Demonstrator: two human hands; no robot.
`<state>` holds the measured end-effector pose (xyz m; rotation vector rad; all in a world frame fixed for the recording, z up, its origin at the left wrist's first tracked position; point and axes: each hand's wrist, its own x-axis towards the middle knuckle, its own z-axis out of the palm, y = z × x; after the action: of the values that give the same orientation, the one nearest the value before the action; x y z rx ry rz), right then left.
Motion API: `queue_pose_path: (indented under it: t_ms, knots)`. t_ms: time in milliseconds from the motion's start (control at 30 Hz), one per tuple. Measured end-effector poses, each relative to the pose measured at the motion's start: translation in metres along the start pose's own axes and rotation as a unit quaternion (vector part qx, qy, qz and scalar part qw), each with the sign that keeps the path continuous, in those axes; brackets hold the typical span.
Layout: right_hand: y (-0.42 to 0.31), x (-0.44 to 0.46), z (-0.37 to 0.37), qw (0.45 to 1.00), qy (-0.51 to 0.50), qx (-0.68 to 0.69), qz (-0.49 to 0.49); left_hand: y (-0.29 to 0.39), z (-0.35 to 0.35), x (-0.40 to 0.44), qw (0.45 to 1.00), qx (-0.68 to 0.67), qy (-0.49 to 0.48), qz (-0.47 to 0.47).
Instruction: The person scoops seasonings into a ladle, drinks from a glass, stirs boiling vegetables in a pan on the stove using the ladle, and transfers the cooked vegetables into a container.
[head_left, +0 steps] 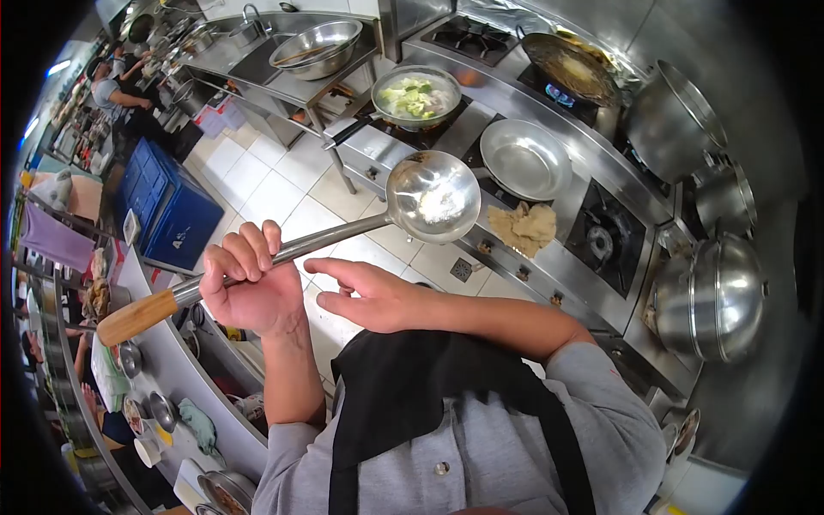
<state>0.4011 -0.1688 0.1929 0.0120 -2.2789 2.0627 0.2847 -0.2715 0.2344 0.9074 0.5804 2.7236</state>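
A large steel ladle (433,197) with a wooden handle end is held up in front of me. My left hand (251,279) is closed around its metal shaft, just above the wooden grip. A bright white patch shows in the bowl; I cannot tell whether it is contents or glare. My right hand (365,293) is below the shaft, index finger and thumb apart, with nothing visible in it. Beyond the ladle, a pan (416,96) of pale green vegetables sits on the stove. An empty-looking steel pan (526,159) stands beside it, near a crumpled tan cloth (524,228).
A wok (571,69) sits over a blue flame at the back. Big steel pots (674,120) line the right side. Steel bowls (316,47) rest on a table. A blue crate (163,202) stands left. Other people (120,94) are at the far left.
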Motion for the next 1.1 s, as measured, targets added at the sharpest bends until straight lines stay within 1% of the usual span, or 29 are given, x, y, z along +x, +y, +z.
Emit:
queue_pose_path:
  t_ms: [100, 167, 200, 233, 267, 300, 333, 367, 400, 433, 467, 500, 533, 567, 633, 667, 700, 733, 767, 800, 833, 867, 900, 933, 967, 1033, 1100]
  knots:
    - [0.003, 0.025, -0.026, 1.0, -0.029, -0.003, 0.006, -0.021, -0.003, 0.02, 0.999, 0.026, 0.003, 0.022]
    - [-0.003, 0.043, -0.048, 0.998, -0.038, 0.052, -0.006, -0.042, 0.003, 0.036, 0.999, 0.031, 0.032, 0.03]
    - [0.006, 0.055, -0.053, 0.998, -0.043, 0.051, -0.011, -0.053, -0.001, 0.043, 0.999, 0.041, 0.0, 0.024]
    - [0.02, 0.067, -0.055, 0.986, -0.006, 0.165, -0.012, -0.069, 0.004, 0.05, 0.999, 0.044, -0.002, 0.031]
    - [0.034, 0.079, -0.061, 0.96, 0.029, 0.277, -0.009, -0.089, 0.011, 0.054, 0.996, 0.066, 0.047, 0.036]
    - [0.037, 0.087, -0.072, 0.96, 0.023, 0.277, -0.007, -0.103, 0.013, 0.059, 0.99, 0.088, 0.098, 0.039]
    - [0.04, 0.094, -0.083, 0.943, 0.077, 0.318, -0.052, -0.117, 0.001, 0.06, 0.995, 0.092, 0.039, 0.008]
    - [0.044, 0.101, -0.093, 0.92, 0.132, 0.357, -0.096, -0.134, -0.003, 0.057, 0.994, 0.11, 0.012, -0.009]
    - [0.055, 0.106, -0.106, 0.919, 0.175, 0.344, -0.082, -0.146, -0.006, 0.053, 0.981, 0.18, 0.006, -0.078]
    - [0.054, 0.11, -0.125, 0.905, 0.205, 0.368, -0.049, -0.154, -0.009, 0.05, 0.958, 0.247, 0.002, -0.148]
    - [0.066, 0.113, -0.146, 0.868, 0.201, 0.455, -0.001, -0.159, -0.011, 0.05, 0.915, 0.363, -0.07, -0.162]
    - [0.084, 0.117, -0.168, 0.821, 0.193, 0.535, 0.047, -0.163, -0.013, 0.051, 0.853, 0.472, -0.141, -0.171]
    - [0.094, 0.119, -0.19, 0.816, 0.239, 0.52, 0.086, -0.162, -0.016, 0.05, 0.782, 0.565, -0.176, -0.193]
    - [0.106, 0.119, -0.213, 0.808, 0.282, 0.502, 0.123, -0.16, -0.017, 0.049, 0.795, 0.549, -0.174, -0.189]
    - [0.153, 0.123, -0.266, 0.827, 0.34, 0.403, 0.196, -0.156, -0.049, 0.042, 0.767, 0.572, -0.176, -0.23]
    - [0.179, 0.121, -0.296, 0.861, 0.345, 0.306, 0.214, -0.152, -0.065, 0.038, 0.786, 0.542, -0.137, -0.264]
    - [0.191, 0.118, -0.32, 0.864, 0.356, 0.275, 0.226, -0.146, -0.079, 0.037, 0.79, 0.524, -0.097, -0.303]
    - [0.197, 0.117, -0.334, 0.873, 0.382, 0.22, 0.21, -0.141, -0.094, 0.035, 0.791, 0.517, -0.06, -0.322]
    - [0.205, 0.119, -0.347, 0.86, 0.418, 0.198, 0.216, -0.135, -0.11, 0.032, 0.779, 0.551, -0.058, -0.295]
    - [0.227, 0.113, -0.37, 0.87, 0.397, 0.223, 0.19, -0.124, -0.118, 0.032, 0.771, 0.562, -0.041, -0.297]
    - [0.294, 0.111, -0.432, 0.917, 0.273, 0.221, 0.189, -0.116, -0.128, 0.032, 0.77, 0.567, -0.026, -0.293]
    - [0.262, 0.121, -0.409, 0.899, 0.374, -0.054, 0.222, -0.106, -0.133, 0.033, 0.768, 0.579, -0.015, -0.272]
    - [0.26, 0.123, -0.41, 0.895, 0.381, -0.066, 0.224, -0.091, -0.137, 0.034, 0.763, 0.595, 0.024, -0.252]
    - [0.283, 0.124, -0.428, 0.908, 0.367, -0.078, 0.184, -0.077, -0.138, 0.035, 0.758, 0.601, 0.024, -0.251]
    - [0.281, 0.13, -0.434, 0.906, 0.339, -0.111, 0.229, -0.062, -0.142, 0.037, 0.755, 0.604, 0.016, -0.254]
    - [0.277, 0.143, -0.427, 0.896, 0.359, -0.127, 0.228, -0.031, -0.154, 0.038, 0.754, 0.61, 0.048, -0.238]
    - [0.276, 0.154, -0.417, 0.889, 0.36, -0.148, 0.241, -0.001, -0.174, 0.037, 0.73, 0.649, 0.057, -0.205]
